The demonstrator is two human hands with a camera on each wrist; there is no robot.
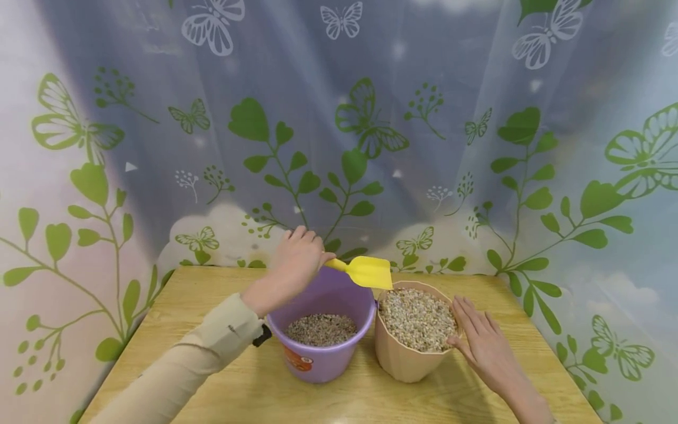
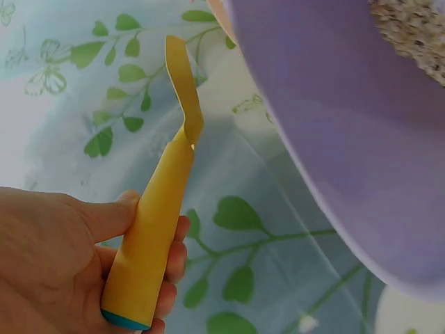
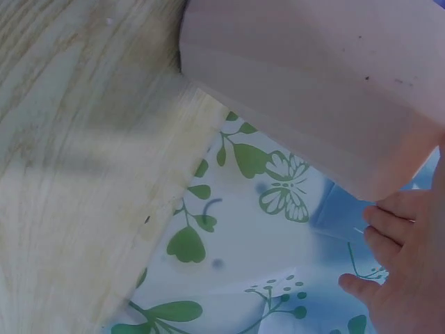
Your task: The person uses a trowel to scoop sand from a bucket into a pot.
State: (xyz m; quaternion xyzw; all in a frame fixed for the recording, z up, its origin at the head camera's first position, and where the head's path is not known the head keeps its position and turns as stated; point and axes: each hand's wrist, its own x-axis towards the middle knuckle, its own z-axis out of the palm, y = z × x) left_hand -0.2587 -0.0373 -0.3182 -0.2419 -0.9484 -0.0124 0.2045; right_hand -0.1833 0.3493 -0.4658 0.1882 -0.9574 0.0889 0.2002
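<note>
My left hand grips the handle of a yellow toy shovel, its fingers and thumb wrapped round it in the left wrist view. The blade reaches over the far rim of a peach-coloured pot. Small pale gravel fills that pot nearly to its rim. Below my left hand stands a purple bucket with a shallower layer of gravel at its bottom. My right hand rests with extended fingers against the pot's right rim; the right wrist view shows its fingertips at the pot's edge.
Both containers stand side by side on a light wooden table. Behind the table and at its sides hangs a curtain printed with butterflies and green leaves. A red sticker is on the bucket's front.
</note>
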